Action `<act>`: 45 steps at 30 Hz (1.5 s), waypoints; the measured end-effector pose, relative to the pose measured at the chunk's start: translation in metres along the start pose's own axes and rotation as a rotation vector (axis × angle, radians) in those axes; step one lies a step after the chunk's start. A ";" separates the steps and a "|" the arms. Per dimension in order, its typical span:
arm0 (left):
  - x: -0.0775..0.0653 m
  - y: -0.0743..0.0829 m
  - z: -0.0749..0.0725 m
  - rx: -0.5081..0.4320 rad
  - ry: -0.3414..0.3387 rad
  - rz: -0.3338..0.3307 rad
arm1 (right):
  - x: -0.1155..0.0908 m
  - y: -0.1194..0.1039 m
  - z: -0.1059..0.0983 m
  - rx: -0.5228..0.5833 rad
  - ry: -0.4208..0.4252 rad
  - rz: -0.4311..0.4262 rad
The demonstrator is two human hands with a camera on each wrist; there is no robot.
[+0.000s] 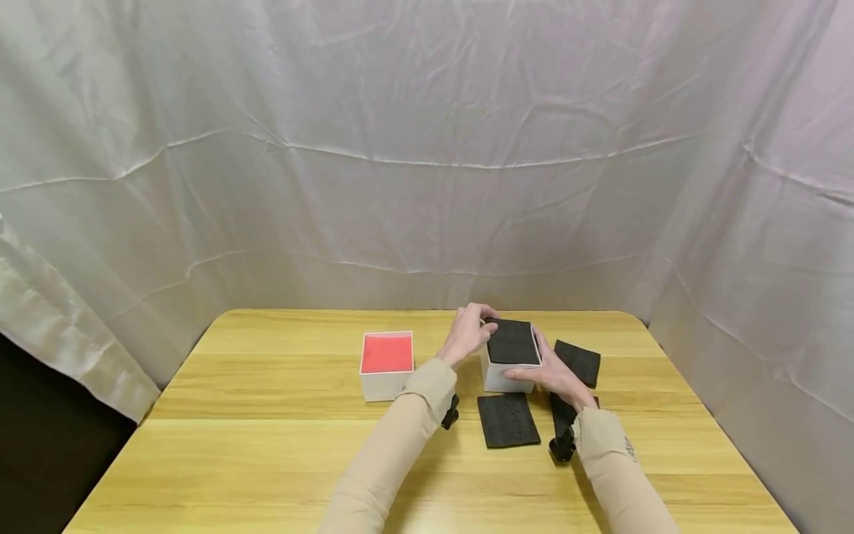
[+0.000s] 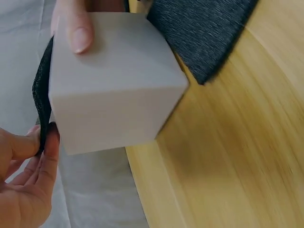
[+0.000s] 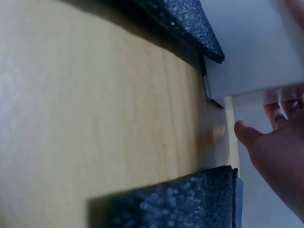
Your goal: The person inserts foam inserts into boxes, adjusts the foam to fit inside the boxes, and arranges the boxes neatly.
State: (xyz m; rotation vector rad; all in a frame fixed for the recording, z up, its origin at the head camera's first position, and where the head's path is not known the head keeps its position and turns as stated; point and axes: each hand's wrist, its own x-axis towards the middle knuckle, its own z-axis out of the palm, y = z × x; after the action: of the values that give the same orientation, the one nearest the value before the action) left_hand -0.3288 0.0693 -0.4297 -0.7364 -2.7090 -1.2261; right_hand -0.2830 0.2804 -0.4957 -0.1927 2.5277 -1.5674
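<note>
A white box stands right of centre, its top covered by a black foam sheet. My left hand is at the far left corner of that sheet. In the left wrist view, thumb and fingers pinch the edge of the sheet, which bows a little away from the rim. My right hand grips the box from its right side, with the thumb flat on the front face. In the right wrist view, the other fingers of the right hand reach along the box's side.
To the left stands a second white box with a red sheet in its top. Black foam sheets lie in front, to the right and partly under the right wrist. Grey curtains surround the wooden table.
</note>
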 end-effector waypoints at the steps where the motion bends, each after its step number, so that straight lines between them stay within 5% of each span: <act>1: 0.000 0.000 0.000 0.010 0.005 0.002 | 0.000 0.000 -0.001 -0.002 -0.001 0.004; 12: 0.000 -0.007 0.009 0.027 0.005 0.050 | 0.000 0.001 0.002 0.013 0.000 -0.071; 21: -0.001 -0.003 0.014 0.203 0.062 0.003 | 0.000 0.000 0.001 0.013 -0.001 -0.065; 37: -0.004 0.000 0.020 0.076 0.154 -0.089 | -0.001 0.001 0.000 0.001 0.001 -0.058; 45: -0.008 -0.004 0.026 0.146 0.155 -0.036 | -0.002 0.002 0.000 0.008 -0.002 -0.077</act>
State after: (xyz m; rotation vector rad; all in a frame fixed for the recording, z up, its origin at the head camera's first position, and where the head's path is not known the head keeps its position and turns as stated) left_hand -0.3207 0.0829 -0.4518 -0.5532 -2.6594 -1.0319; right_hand -0.2810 0.2813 -0.4971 -0.2936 2.5400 -1.6039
